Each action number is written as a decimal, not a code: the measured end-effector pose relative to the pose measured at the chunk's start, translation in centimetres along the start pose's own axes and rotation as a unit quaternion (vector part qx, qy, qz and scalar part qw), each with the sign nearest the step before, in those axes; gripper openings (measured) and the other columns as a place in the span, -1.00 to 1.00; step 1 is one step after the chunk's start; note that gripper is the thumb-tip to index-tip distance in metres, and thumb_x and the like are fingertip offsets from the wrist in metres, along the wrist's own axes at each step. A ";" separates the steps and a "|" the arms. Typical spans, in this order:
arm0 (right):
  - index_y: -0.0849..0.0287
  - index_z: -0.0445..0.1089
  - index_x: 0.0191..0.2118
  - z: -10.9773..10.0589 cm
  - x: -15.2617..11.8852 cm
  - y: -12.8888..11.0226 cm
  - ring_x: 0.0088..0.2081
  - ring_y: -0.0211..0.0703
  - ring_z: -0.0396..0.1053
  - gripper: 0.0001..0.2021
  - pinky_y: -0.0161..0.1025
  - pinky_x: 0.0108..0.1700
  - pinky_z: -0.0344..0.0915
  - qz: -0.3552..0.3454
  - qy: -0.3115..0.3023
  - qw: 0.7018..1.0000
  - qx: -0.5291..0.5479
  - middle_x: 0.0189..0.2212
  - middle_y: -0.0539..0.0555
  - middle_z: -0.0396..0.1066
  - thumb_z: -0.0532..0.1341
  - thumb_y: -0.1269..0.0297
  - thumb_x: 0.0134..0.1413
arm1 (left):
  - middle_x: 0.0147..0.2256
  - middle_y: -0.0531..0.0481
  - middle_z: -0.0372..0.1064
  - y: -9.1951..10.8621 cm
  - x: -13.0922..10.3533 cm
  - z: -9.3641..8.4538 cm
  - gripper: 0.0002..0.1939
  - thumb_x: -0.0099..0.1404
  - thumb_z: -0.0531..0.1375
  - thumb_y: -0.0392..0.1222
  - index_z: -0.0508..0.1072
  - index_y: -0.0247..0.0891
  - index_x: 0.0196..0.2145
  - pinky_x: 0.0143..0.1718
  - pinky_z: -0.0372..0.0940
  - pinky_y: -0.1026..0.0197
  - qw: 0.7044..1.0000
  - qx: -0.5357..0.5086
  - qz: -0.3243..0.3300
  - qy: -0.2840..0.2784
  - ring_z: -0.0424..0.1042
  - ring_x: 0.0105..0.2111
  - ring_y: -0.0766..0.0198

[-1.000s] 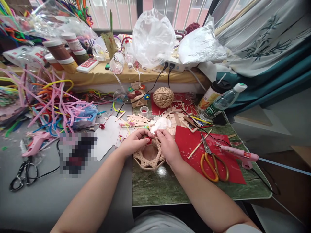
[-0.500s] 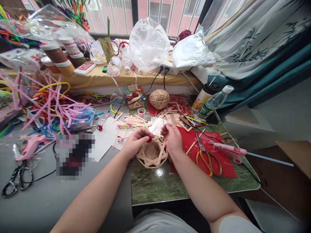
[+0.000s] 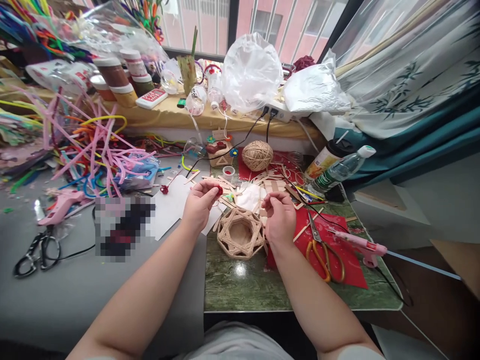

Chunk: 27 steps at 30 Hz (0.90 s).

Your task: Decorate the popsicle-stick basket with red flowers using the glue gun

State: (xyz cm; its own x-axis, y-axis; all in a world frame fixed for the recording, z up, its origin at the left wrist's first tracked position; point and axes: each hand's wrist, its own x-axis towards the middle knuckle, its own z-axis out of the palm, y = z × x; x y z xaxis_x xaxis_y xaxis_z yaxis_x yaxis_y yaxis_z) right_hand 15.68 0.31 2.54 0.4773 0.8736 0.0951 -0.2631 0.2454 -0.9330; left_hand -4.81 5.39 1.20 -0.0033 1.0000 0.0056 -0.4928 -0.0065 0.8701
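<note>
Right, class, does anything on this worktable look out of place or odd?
Yes: a blocky, pixelated patch over the grey table hides whatever lies there, unlike everything around it. Less strange, wooden sticks lie scattered messily beyond the woven basket.

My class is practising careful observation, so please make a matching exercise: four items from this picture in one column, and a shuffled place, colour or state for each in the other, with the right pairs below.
Column one
1. Left hand
2. Woven basket
3. Twine ball
4. Orange-handled scissors

Column two
A. Round and tan, farther away than the woven basket
B. On a red sheet, beside a pink glue gun
C. Pinching a small red piece
D. On the green tabletop, opening upward

Right pairs
1-C, 2-D, 3-A, 4-B
</note>
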 end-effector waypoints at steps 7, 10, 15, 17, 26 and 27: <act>-0.01 0.54 -0.13 -3.0 -2.8 -8.1 -0.27 -0.09 0.47 -0.87 -0.09 -0.14 0.46 -0.124 -0.195 0.954 -0.191 -0.32 0.04 0.49 0.24 0.17 0.37 | -0.24 -0.01 0.58 -0.6 0.1 0.2 -0.61 0.08 0.56 -0.12 0.58 -0.22 -0.18 -0.03 0.46 0.18 0.999 0.019 -0.045 -0.022 0.56 -0.22 0.29; -0.01 0.53 -0.07 -7.1 -3.9 -8.5 -0.27 -0.11 0.48 -0.84 -0.10 -0.12 0.46 -0.119 -0.201 0.935 -0.268 -0.32 0.03 0.49 0.18 0.24 0.42 | -0.24 -0.04 0.59 -0.7 -0.5 0.8 -0.60 0.08 0.56 -0.08 0.61 -0.24 -0.16 -0.08 0.47 0.18 0.996 0.060 -0.051 -0.042 0.57 -0.23 0.26; 0.10 0.47 -0.07 -17.5 -5.2 -6.4 -0.16 -0.04 0.49 -0.87 -0.04 -0.02 0.45 -0.208 -0.001 0.891 -0.403 -0.20 0.12 0.48 0.21 0.25 0.34 | -0.24 -0.07 0.63 -0.9 -1.4 1.5 -0.59 0.07 0.57 -0.09 0.65 -0.23 -0.15 -0.05 0.48 0.14 0.991 0.094 -0.042 -0.080 0.59 -0.24 0.23; 0.12 0.40 -0.14 -22.5 -5.1 -6.3 -0.10 -0.01 0.45 -0.86 0.03 0.06 0.43 -0.297 0.147 0.835 -0.439 -0.17 0.13 0.41 0.29 0.22 0.23 | -0.23 -0.09 0.64 -1.0 -1.4 1.5 -0.62 0.07 0.57 -0.11 0.67 -0.24 -0.17 -0.04 0.49 0.12 0.990 0.105 -0.039 -0.085 0.60 -0.23 0.20; 0.16 0.33 0.25 -35.1 -0.6 -6.9 0.13 0.18 0.48 -0.26 0.06 0.14 0.43 -0.039 0.147 0.829 -0.539 0.18 0.31 0.44 0.42 0.04 -0.06 | -0.32 -0.01 0.62 -0.9 -0.8 0.5 -0.76 0.06 0.57 -0.17 0.67 -0.20 -0.31 -0.17 0.43 0.26 0.990 0.047 -0.073 -0.109 0.56 -0.30 0.30; 0.16 0.39 0.21 -35.0 -0.2 -6.9 0.06 0.17 0.53 -0.31 0.05 0.09 0.45 -0.008 0.122 0.829 -0.546 0.11 0.29 0.51 0.41 0.01 -0.03 | -0.32 -0.01 0.62 -0.8 -0.8 0.4 -0.76 0.05 0.57 -0.17 0.67 -0.21 -0.32 -0.18 0.42 0.27 0.989 0.040 -0.082 -0.117 0.56 -0.30 0.31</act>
State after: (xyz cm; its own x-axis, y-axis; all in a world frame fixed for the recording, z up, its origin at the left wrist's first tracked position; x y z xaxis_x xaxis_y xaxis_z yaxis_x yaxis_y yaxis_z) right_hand 46.76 -16.32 -3.19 0.6641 0.7301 0.1613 0.5963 -0.3871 -0.7033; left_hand -4.02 4.59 0.68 0.2774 0.9602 -0.0324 -0.4001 0.1461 0.9047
